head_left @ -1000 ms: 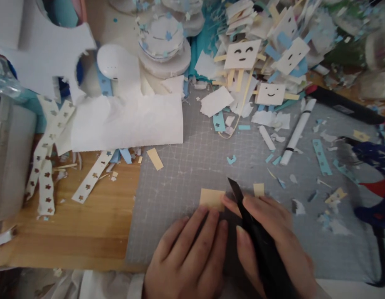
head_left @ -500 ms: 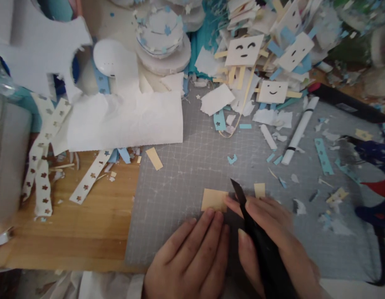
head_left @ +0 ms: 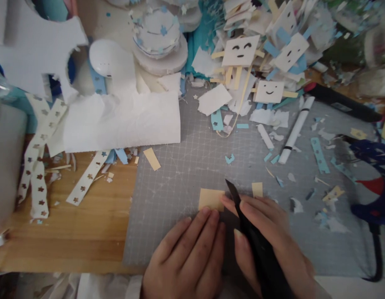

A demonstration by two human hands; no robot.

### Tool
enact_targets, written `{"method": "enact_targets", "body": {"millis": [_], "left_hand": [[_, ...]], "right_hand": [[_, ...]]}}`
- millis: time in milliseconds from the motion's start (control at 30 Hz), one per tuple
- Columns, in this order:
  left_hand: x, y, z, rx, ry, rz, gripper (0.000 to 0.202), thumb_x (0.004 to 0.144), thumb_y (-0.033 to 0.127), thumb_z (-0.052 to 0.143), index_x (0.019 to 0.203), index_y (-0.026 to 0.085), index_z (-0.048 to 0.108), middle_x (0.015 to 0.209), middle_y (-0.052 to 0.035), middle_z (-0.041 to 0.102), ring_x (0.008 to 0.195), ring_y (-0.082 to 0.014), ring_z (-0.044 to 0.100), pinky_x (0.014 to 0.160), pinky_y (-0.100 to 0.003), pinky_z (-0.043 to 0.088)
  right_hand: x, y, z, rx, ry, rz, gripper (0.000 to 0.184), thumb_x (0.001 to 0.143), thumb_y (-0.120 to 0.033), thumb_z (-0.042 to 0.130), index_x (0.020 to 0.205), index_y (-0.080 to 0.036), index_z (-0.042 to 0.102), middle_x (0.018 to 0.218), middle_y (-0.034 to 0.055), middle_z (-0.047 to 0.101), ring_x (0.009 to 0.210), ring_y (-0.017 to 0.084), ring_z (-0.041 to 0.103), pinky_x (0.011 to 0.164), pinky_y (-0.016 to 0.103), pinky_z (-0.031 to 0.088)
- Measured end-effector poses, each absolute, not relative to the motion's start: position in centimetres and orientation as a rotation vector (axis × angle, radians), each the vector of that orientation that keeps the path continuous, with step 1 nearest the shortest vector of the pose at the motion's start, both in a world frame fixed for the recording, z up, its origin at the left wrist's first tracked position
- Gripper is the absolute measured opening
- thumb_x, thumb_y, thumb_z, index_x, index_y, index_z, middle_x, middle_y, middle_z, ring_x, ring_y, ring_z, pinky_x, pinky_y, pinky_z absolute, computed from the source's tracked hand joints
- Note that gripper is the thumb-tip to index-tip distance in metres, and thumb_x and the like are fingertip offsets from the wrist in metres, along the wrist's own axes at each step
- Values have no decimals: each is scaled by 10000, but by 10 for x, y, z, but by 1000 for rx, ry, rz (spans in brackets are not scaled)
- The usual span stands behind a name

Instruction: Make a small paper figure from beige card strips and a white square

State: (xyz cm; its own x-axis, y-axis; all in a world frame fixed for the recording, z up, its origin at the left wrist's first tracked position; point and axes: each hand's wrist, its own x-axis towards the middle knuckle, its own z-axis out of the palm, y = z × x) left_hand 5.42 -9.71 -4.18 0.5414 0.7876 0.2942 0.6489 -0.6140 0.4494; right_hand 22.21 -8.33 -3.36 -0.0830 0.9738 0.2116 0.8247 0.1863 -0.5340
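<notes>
On the grey cutting mat [head_left: 186, 170] lies a small pale-yellow piece of paper [head_left: 210, 198]. My left hand [head_left: 189, 253] rests flat with its fingertips on the paper's near edge. A black utility knife [head_left: 257, 249] is gripped in my right hand [head_left: 273, 232], its blade pointing up and away, beside the paper's right edge. One right fingertip touches that right edge. Just past the right hand's knuckles sits a smaller yellow paper piece [head_left: 257, 189], and a yellow strip [head_left: 151, 159] lies farther left.
White tissue paper [head_left: 124, 124] and star-punched strips [head_left: 88, 178] lie left. Behind are square paper figures with drawn faces [head_left: 240, 50] and paper scraps. At right are a white pen [head_left: 297, 128], a dark marker [head_left: 342, 101] and a blue glue gun-like tool [head_left: 371, 182].
The whole view has shifted slightly, so things appear a little farther left. The knife tip has moved very slightly left relative to the paper; the left hand keeps its place on it.
</notes>
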Motion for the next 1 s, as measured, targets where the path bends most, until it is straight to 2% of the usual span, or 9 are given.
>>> {"method": "enact_targets", "body": {"millis": [100, 233, 433, 1000], "left_hand": [[55, -97, -42, 2496, 1184, 706, 300, 863, 141, 490, 1105, 116, 665, 1193, -55, 675, 1186, -170, 567, 1098, -308, 312], [55, -96, -42, 2498, 1183, 711, 304, 853, 129, 495, 1104, 113, 666, 1193, -60, 675, 1190, -173, 564, 1096, -313, 313], [55, -96, -42, 2487, 1208, 730, 293, 860, 134, 488, 1089, 126, 671, 1179, -43, 684, 1170, -162, 579, 1086, -303, 335], [56, -96, -41, 2439, 1264, 747, 319, 818, 108, 503, 1080, 141, 680, 1172, -21, 684, 1134, -132, 602, 1110, -272, 272]], "right_hand": [[223, -79, -29, -1631, -2104, 300, 262, 831, -199, 478, 1081, -177, 555, 950, 68, 727, 895, 209, 661, 790, 377, 503], [225, -77, -27, -1650, -2129, 284, 257, 839, -201, 475, 1079, -166, 557, 934, 87, 716, 884, 215, 660, 769, 373, 512], [227, -77, -29, -1623, -2125, 302, 264, 835, -209, 482, 1088, -171, 546, 938, 76, 714, 885, 215, 664, 765, 374, 524], [224, -77, -29, -1623, -2113, 302, 281, 838, -207, 496, 1114, -169, 533, 953, 88, 707, 894, 211, 662, 751, 358, 541]]}}
